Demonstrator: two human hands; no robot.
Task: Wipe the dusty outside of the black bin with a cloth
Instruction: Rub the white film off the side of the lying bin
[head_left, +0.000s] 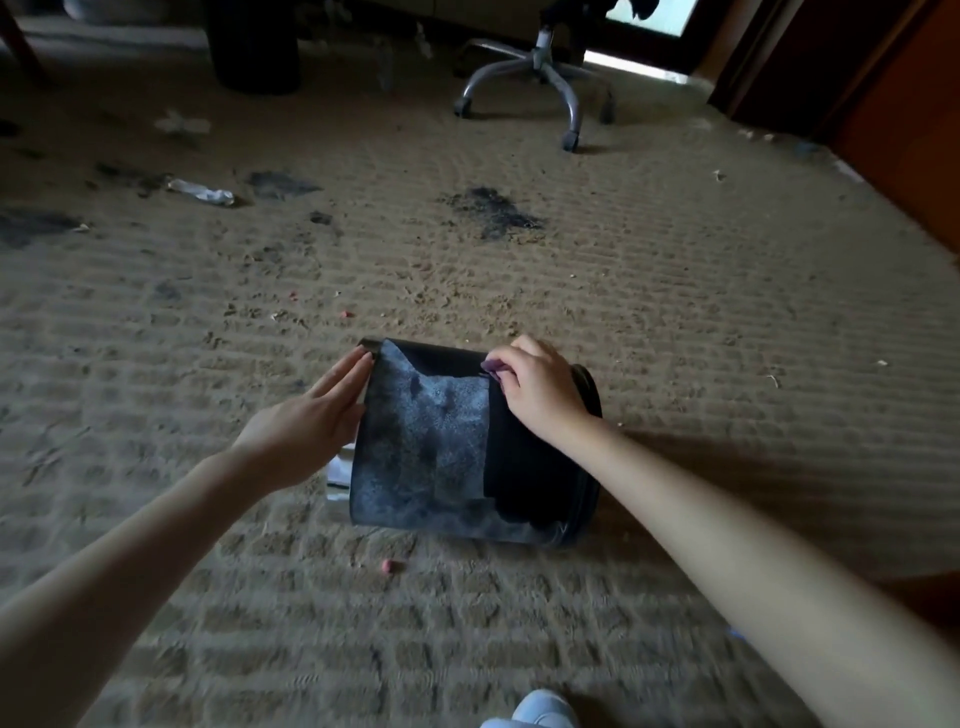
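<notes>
Rolling may be caused if the black bin (431, 457), laid sideways on the carpet (519, 291) and steadied only by the flat, open left hand (311, 410), is pushed hard with the purple cloth (492, 368) gripped by the right hand (540, 387).

Your bin (431, 441) lies on its side on the carpet (519, 291), black, its length running left to right in front of you. Grey dust coats the left part of its upward wall. A strip on the right shows clean black, with a sharp edge between. The cloth (492, 368), purple, shows only as a small bunched bit pinched in your right hand (540, 384) against the bin's far upper edge.
</notes>
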